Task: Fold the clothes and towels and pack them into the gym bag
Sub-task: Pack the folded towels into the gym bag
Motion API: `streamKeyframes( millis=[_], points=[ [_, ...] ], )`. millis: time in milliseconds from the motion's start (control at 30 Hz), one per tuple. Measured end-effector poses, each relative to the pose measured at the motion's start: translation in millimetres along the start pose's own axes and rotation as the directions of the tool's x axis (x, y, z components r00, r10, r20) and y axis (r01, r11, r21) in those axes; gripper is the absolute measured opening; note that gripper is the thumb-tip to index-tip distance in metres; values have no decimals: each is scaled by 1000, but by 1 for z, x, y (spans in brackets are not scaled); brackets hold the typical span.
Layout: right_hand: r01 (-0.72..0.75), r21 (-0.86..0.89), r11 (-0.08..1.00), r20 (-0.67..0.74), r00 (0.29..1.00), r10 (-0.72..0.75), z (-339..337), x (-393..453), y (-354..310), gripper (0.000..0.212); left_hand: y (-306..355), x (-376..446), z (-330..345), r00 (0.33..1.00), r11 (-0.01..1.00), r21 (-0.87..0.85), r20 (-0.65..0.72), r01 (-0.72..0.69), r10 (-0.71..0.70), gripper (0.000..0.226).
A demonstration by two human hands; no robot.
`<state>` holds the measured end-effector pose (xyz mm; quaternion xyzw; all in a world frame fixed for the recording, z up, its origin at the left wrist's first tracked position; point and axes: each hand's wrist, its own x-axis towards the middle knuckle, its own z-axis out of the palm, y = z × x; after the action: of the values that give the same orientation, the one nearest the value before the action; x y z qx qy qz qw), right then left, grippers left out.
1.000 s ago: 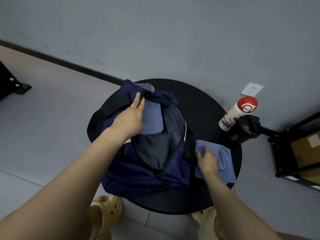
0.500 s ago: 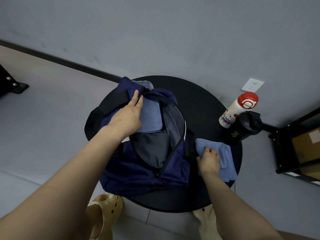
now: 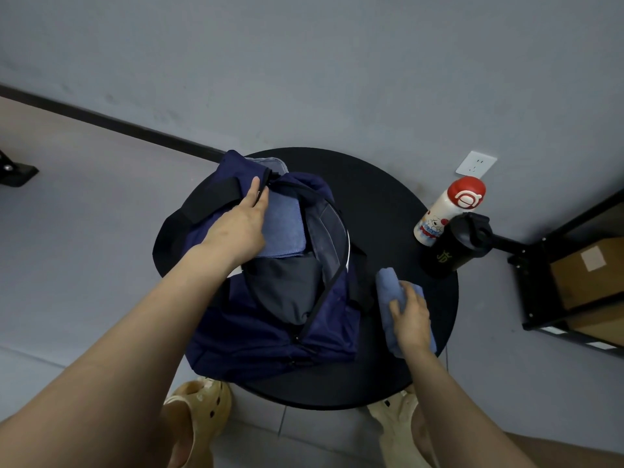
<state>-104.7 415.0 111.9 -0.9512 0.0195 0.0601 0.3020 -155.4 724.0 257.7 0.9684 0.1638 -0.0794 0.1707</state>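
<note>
A navy gym bag of soft, matte woven fabric sits slumped on the round black worktop, its zipper open along a curved top flap. Inside lie a folded blue towel with a nubby terry surface and, nearer the person, a smooth dark grey garment. The left hand rests at the bag's far opening, fingers straight and laid over the towel's edge and the black strap. Just right of the bag, a second blue towel lies rolled into a soft tube on the worktop; the right hand grips it, fingers curled over the roll. At the worktop's right edge stand a glossy white bottle with a red cap and a black bottle, touching.
</note>
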Motion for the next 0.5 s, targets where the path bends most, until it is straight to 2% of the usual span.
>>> streamKeyframes(
  millis=[133, 200, 267, 400, 500],
  points=[
    [-89, -41, 995, 12, 996, 90, 0, -3, 5, 51, 0, 0, 1, 1000, 1000, 1, 1, -4, 4, 82],
    [-103, -189, 977, -39, 995, 97, -1, -3, 8, 41, 0, 0, 1, 1000, 1000, 7, 1, -4, 4, 82],
    [-169, -267, 949, -67, 985, 157, -3, -1, 11, 41, 0, 1, 1, 1000, 1000, 5, -1, -5, 5, 82],
    [-257, -123, 958, 71, 961, 267, -8, 5, 11, 50, 0, 2, 2, 1000, 1000, -8, -3, -5, 5, 82],
    [-310, -55, 949, 80, 946, 314, -12, 8, 10, 76, -1, 2, 3, 1000, 1000, -13, -4, -7, 7, 83]
  ],
)
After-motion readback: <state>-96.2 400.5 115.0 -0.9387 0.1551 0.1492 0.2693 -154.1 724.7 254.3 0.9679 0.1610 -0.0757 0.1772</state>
